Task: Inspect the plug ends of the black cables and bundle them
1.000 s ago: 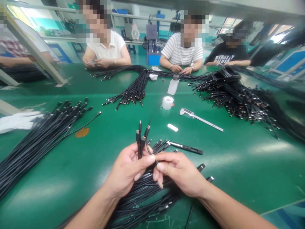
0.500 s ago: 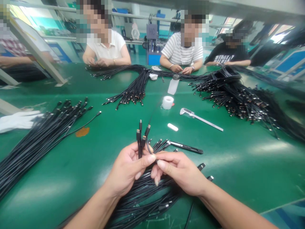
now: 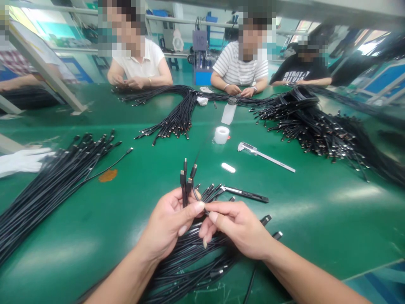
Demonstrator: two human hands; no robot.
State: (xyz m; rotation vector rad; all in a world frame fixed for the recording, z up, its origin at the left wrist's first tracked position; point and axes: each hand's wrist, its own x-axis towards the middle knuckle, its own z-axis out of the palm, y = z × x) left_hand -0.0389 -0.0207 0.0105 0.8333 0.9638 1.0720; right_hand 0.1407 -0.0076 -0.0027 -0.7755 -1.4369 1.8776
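Several black cables [image 3: 182, 178] with metal-tipped plugs stand up out of my left hand [image 3: 174, 219], whose fingers are wrapped round them. One of these cables bends across to my right hand [image 3: 237, 223], which pinches it between thumb and forefinger. The fingertips of both hands nearly meet at that cable. Under and behind the hands lies a bundle of black cables [image 3: 190, 270], partly hidden by them. A black box cutter [image 3: 247, 194] rests just beyond my right hand.
A thick cable bundle [image 3: 53, 198] and white glove [image 3: 22, 161] lie left. Ahead are a white oval piece [image 3: 228, 168], tape roll [image 3: 222, 135], bottle [image 3: 228, 112] and caliper [image 3: 267, 157]. More cables [image 3: 316, 126] lie right. Several people sit across the green table [image 3: 104, 236].
The view has shifted very slightly. Both hands keep the same hold on the cables, with no other clear movement.
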